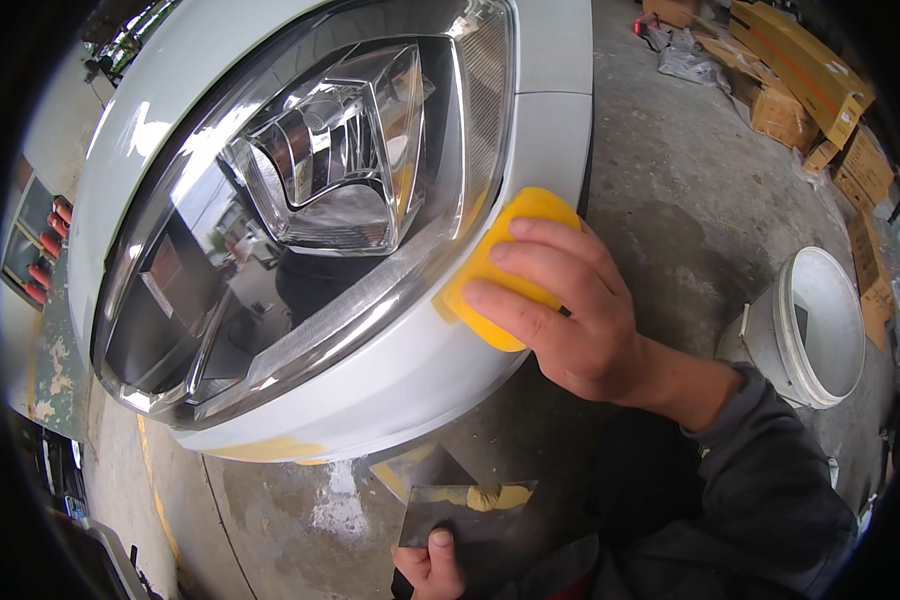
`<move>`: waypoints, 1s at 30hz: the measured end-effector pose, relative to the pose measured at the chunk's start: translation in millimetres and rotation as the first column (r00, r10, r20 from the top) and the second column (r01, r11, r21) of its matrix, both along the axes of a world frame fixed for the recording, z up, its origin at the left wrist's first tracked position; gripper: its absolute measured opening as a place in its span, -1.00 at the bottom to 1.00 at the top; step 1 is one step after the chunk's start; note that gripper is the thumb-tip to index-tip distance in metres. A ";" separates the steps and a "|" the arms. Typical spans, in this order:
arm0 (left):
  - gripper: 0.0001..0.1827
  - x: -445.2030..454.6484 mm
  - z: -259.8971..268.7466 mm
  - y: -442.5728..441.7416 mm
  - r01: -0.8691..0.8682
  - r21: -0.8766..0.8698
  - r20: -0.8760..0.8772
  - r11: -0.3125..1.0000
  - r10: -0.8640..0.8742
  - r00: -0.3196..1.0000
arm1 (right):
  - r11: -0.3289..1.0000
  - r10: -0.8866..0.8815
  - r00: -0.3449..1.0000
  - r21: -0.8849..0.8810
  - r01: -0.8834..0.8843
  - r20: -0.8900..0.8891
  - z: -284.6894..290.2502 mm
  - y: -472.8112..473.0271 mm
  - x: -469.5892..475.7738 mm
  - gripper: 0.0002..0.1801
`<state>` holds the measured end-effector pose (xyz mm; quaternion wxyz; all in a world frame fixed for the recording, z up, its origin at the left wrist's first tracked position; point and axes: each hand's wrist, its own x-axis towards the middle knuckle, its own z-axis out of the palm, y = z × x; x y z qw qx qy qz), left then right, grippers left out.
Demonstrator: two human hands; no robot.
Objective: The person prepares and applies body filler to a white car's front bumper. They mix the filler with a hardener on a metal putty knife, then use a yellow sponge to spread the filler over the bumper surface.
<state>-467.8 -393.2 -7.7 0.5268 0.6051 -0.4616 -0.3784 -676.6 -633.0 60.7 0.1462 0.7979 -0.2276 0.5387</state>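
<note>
My right hand (577,307) presses a yellow flexible putty spreader (525,315) against the white bumper (435,352), just below the headlight (322,195). Its fingers lie spread over the spreader's face. A thin smear of tan putty (445,306) shows at the spreader's lower left edge. Lower down, my left hand (431,562) holds a dark flat plate (461,517), thumb on top. A lump of tan putty (487,496) sits along that plate's far edge. More tan putty (262,451) covers a patch on the bumper's lower left edge.
A second putty-edged plate (435,466) is partly hidden behind the held one. To the right stands a white bucket (781,337) on the concrete floor (652,150). Cardboard boxes (802,75) and plastic wrap (690,61) lie at the upper right. Red cylinders (49,244) show far left.
</note>
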 end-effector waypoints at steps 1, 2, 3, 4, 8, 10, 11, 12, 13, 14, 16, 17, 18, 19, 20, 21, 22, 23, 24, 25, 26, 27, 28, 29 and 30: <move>-0.67 0.8 -2.4 1.2 0.002 0.001 -0.010 1.000 -0.002 1.000 | 1.000 -0.006 1.000 0.005 0.006 -0.006 0.3 0.7 -0.5 -0.65; -0.67 1.5 -4.4 1.5 0.004 0.001 -0.020 1.000 -0.004 1.000 | 1.000 -0.012 1.000 0.010 0.012 -0.012 -0.1 1.3 -1.0 -0.65; -0.67 1.6 -5.1 0.9 0.010 -0.010 -0.016 1.000 -0.010 1.000 | 1.000 -0.014 1.000 -0.005 0.014 -0.002 -3.0 0.8 -1.2 -0.66; -0.67 1.9 -5.8 0.4 0.016 -0.021 -0.011 1.000 -0.017 1.000 | 1.000 -0.015 1.000 -0.020 0.016 0.009 -8.4 -0.4 -1.3 -0.66; -0.67 4.2 -1.0 0.2 0.031 0.027 0.019 0.999 -0.032 0.999 | 0.999 -0.012 1.000 0.051 0.012 0.000 -12.9 10.5 -4.9 -0.66; -0.67 3.7 -0.2 -0.1 0.028 0.023 -0.002 0.999 -0.028 1.000 | 0.999 0.009 1.000 0.043 -0.009 0.006 -8.4 16.4 -1.4 -0.64; -0.67 3.3 0.4 0.0 0.027 0.017 -0.014 0.999 -0.026 1.000 | 0.999 0.019 1.000 0.039 -0.020 0.010 -6.6 17.6 1.6 -0.63; -0.67 3.0 0.6 0.0 0.023 0.007 -0.028 1.000 -0.023 0.999 | 1.000 0.009 0.999 0.020 -0.009 0.032 -5.4 16.2 5.1 -0.63; -0.67 2.6 1.0 0.3 0.021 0.000 -0.039 1.000 -0.021 0.999 | 1.000 -0.001 0.999 0.000 0.001 0.054 -4.2 13.1 9.1 -0.63; -0.67 2.1 0.8 -0.6 0.020 -0.006 -0.047 1.000 -0.021 0.999 | 1.000 -0.011 0.997 -0.019 0.012 0.076 -3.1 11.1 11.3 -0.63; -0.67 2.5 0.3 -0.2 0.009 -0.017 -0.059 1.000 -0.010 0.998 | 1.000 -0.017 0.997 -0.023 0.019 0.072 -1.8 9.9 13.5 -0.63; -0.67 2.6 0.8 -0.7 0.006 -0.022 -0.064 1.000 -0.007 0.998 | 0.999 -0.020 0.997 -0.025 0.022 0.070 -1.1 9.4 14.3 -0.64; -0.67 2.3 0.5 -0.5 0.003 -0.025 -0.069 1.000 -0.004 0.998 | 0.999 -0.021 0.997 -0.025 0.023 0.068 -0.9 9.2 14.9 -0.64; -0.67 2.2 -0.3 0.2 0.001 -0.028 -0.071 1.000 -0.003 0.997 | 0.999 -0.022 0.998 -0.024 0.023 0.066 -0.6 9.0 15.4 -0.64; -0.67 2.1 -0.4 0.1 -0.003 -0.039 -0.079 0.999 0.000 0.997 | 0.999 -0.022 0.998 -0.024 0.024 0.064 -0.3 9.0 15.9 -0.64; -0.67 2.1 -0.7 -0.3 -0.005 -0.043 -0.075 0.999 0.001 0.997 | 0.999 -0.026 0.998 -0.019 0.027 0.061 -0.5 9.1 16.2 -0.64; -0.67 2.0 -0.9 -0.5 -0.007 -0.048 -0.070 0.999 0.003 0.998 | 0.999 -0.029 0.998 -0.013 0.030 0.058 -0.8 9.5 16.6 -0.64; -0.67 1.9 -1.1 -0.8 -0.009 -0.052 -0.066 0.999 0.005 0.998 | 0.999 -0.032 0.998 -0.007 0.033 0.055 -1.4 9.9 17.0 -0.64; -0.67 1.2 -1.4 -1.3 -0.012 -0.055 -0.075 0.998 0.007 0.997 | 0.999 -0.037 0.998 -0.010 0.037 0.052 -3.1 10.3 16.3 -0.64; -0.67 0.5 -1.7 -1.9 -0.015 -0.058 -0.083 0.998 0.010 0.996 | 0.999 -0.041 0.998 -0.014 0.042 0.049 -6.2 10.5 15.0 -0.64; -0.67 -0.1 -1.9 -2.5 -0.018 -0.061 -0.092 0.998 0.012 0.996 | 0.999 -0.046 0.998 -0.017 0.046 0.045 -9.1 11.1 13.2 -0.64; -0.67 0.2 -1.1 -2.1 -0.011 -0.050 -0.086 0.999 0.007 0.996 | 0.999 -0.041 0.999 -0.007 0.042 0.032 -12.2 12.1 11.0 -0.64; -0.67 1.2 0.1 -1.7 -0.004 -0.038 -0.080 0.999 0.001 0.997 | 0.999 -0.037 0.999 0.002 0.037 0.018 -15.4 13.6 7.9 -0.63; -0.67 2.3 0.6 -1.1 0.003 -0.027 -0.074 1.000 -0.005 0.997 | 0.999 -0.033 0.999 0.011 0.033 0.005 -17.6 15.7 5.3 -0.63; -0.66 5.0 -0.6 1.2 -0.001 0.007 -0.062 1.000 0.002 0.998 | 0.999 -0.029 1.000 0.038 0.028 0.009 -18.1 19.7 5.0 -0.62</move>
